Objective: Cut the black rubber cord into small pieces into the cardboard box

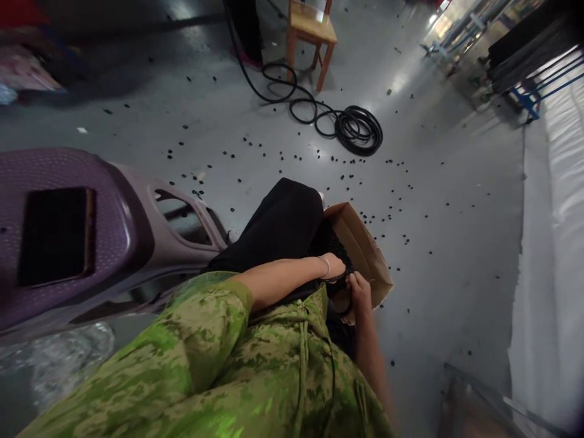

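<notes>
I am looking down past a green camouflage shirt point(255, 365) at both hands, which are meeting over a brown cardboard box point(365, 249). The box is resting against a black-clothed leg point(278, 225), tilted with its open mouth turned toward the hands. Its cardboard is matte and plain, with a folded flap on the far side.

My left hand point(335, 267), with a thin pale bracelet point(326, 265) around the wrist, is reaching across the body into the box's mouth, where a heap of small black pieces point(335, 243) is lying, dark and grainy. The fingers are sinking into that dark mass, so I cannot tell whether they are closing on anything. My right hand point(358, 289) is coming up from below, its knuckles bent, just beside the left hand and touching the box's near edge. It seems to be gripping that rim, though the fingertips are hidden.

Beyond the hands, many more small black pieces are lying scattered over the smooth grey floor point(456, 243), which is glossy and reflecting light. Farther out, a black hose point(351, 125) is lying in loose coils, and past it a wooden chair point(310, 30) is standing. To the left of the hands, a purple plastic chair point(91, 231) with a dimpled surface and rounded cut-outs is filling the view. Crumpled clear plastic film point(59, 359) is lying below it. To the right, a white sheet-covered surface point(556, 243) is running along the edge.
</notes>
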